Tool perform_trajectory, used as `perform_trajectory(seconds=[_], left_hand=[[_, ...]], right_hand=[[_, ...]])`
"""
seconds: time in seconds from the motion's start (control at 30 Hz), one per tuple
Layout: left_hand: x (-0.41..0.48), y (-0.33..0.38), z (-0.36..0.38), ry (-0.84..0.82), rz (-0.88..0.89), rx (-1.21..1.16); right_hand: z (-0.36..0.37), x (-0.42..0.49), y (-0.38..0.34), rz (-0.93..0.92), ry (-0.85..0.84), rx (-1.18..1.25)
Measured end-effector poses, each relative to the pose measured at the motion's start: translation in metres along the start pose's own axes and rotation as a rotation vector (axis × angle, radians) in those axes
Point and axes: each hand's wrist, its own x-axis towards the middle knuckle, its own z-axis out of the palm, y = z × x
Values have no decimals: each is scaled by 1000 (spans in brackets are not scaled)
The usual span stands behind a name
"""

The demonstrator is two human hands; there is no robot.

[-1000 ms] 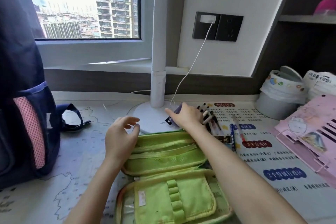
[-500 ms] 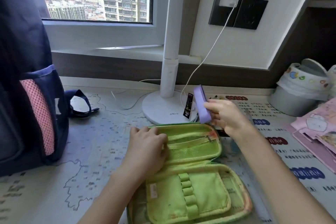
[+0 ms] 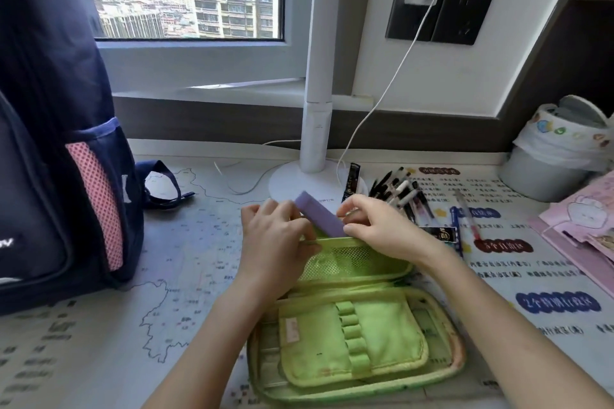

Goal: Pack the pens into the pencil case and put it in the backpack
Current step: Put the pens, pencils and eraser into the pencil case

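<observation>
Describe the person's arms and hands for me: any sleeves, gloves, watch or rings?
Both arms are bare. The left forearm and right forearm show no sleeve down to the frame's bottom edge. The left hand and right hand wear no gloves. No watch or bracelet shows at either wrist, and no ring shows on the fingers in view.

The pencil case lies open on the desk at front centre, with the backpack upright to its left and the lamp behind it. The pens lie clustered right of the lamp's base, and a bin stands at rear right. At the case's far pocket rim, a small box tilts between the left hand, pinching the rim, and the right hand, holding the box.
</observation>
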Motion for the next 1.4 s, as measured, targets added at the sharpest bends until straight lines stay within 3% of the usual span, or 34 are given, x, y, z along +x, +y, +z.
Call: perform_trajectory(seconds=[0.17,0.4,0.43,0.5,0.57,0.6,0.73,0.9,1.0,1.13,1.27,1.4], left_hand=[[-1,0,1,-70,43,-22],[-5,0,11,-116,65,-168],[-6,0,12,-114,56,-184],[-7,-2,15,-112,29,-209],[-6,-4,16,-120,16,-222],[-6,-6,16,-118,23,-218],[-2,-13,16,-27,43,-85],[4,-28,17,-17,-57,-53],[4,-29,23,-98,-18,10],[7,-32,27,-131,-1,39],[11,-33,25,-188,9,36],[21,-34,23,-278,221,145]], right_hand=[[-15,-2,0,-1,-98,-167],[-3,-9,4,-1,-194,-116],[-4,-9,5,5,-173,-34],[-9,0,8,24,62,37],[-12,18,12,97,360,-120],[-11,28,12,134,416,-244],[4,62,5,240,221,-634],[11,70,4,293,309,-581],[6,58,11,359,496,-443],[-7,22,25,284,773,-55],[2,-13,29,257,716,594],[5,-17,30,180,644,790]])
